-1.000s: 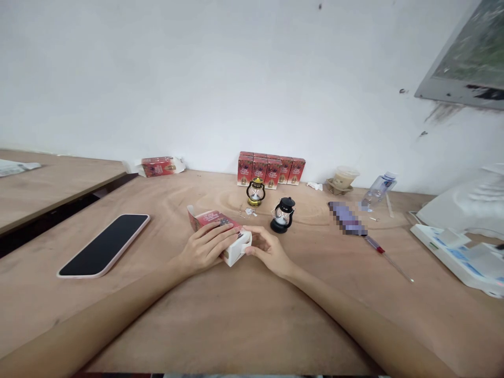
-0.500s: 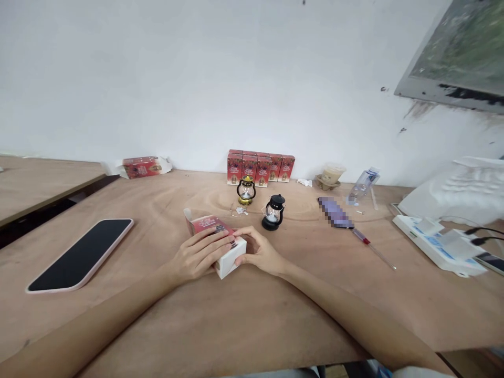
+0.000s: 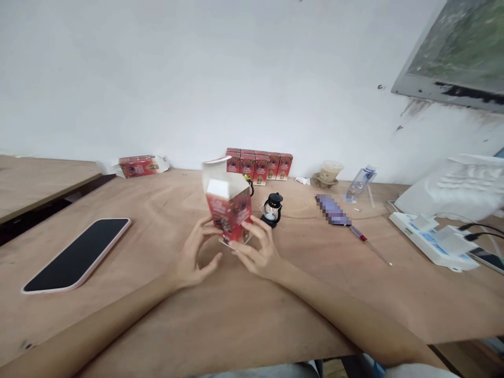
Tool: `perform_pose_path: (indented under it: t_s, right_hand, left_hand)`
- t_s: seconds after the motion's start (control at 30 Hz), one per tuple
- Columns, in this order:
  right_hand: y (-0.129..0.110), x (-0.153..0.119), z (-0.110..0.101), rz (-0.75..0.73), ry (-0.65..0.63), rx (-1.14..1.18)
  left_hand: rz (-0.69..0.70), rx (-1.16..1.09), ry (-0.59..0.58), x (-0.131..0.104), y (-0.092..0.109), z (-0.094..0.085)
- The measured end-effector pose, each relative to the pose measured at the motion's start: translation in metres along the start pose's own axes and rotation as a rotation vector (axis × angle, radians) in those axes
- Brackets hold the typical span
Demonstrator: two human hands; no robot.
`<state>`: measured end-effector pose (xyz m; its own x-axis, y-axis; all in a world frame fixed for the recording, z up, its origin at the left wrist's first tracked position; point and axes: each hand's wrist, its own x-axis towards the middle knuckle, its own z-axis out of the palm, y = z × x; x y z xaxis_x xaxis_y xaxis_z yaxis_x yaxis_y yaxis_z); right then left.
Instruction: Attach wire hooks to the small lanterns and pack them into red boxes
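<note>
A small red printed cardboard box (image 3: 230, 212) is upright in front of me, its white top flaps standing open. My right hand (image 3: 262, 249) grips its lower right side, the fingers bent against the card. At the lower left of the box is my left hand (image 3: 199, 252), fingertips touching the side and thumb held apart. Just right of the box stands a small black lantern (image 3: 273, 209). The gold lantern (image 3: 250, 185) behind the box is mostly hidden.
Several red boxes (image 3: 260, 169) stand against the wall. An opened red box (image 3: 138, 166) lies at the back left, a phone (image 3: 79, 254) at the left. Rightward are a drink cup (image 3: 331, 172), a bottle (image 3: 361, 182), a screwdriver (image 3: 370, 245) and a power strip (image 3: 433, 241).
The box has turned from lying tilted to upright, with its open flaps on top. My left hand has come off its top to its lower left side; my right hand keeps hold.
</note>
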<state>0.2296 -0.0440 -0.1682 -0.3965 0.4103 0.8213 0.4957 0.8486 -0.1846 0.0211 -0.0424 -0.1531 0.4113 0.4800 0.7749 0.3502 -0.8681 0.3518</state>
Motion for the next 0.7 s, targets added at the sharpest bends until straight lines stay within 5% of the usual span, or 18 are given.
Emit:
perform_pose_path:
  t_s: [0.1, 0.23, 0.5, 0.7]
  right_hand:
    - [-0.003, 0.0, 0.001, -0.173, -0.163, -0.028]
    - [-0.004, 0.002, 0.002, -0.135, -0.118, -0.016]
    - [0.041, -0.002, -0.007, 0.252, 0.449, -0.286]
    - [0.064, 0.002, -0.011, 0.673, 0.378, 0.04]
  left_hand:
    - [-0.15, -0.179, 0.189, 0.0, -0.002, 0.003]
    - [-0.309, -0.19, 0.293, 0.001, -0.019, 0.007]
    - [-0.241, -0.152, 0.209, 0.002, -0.023, 0.012]
    - [-0.174, -0.046, 0.128, -0.001, -0.023, 0.009]
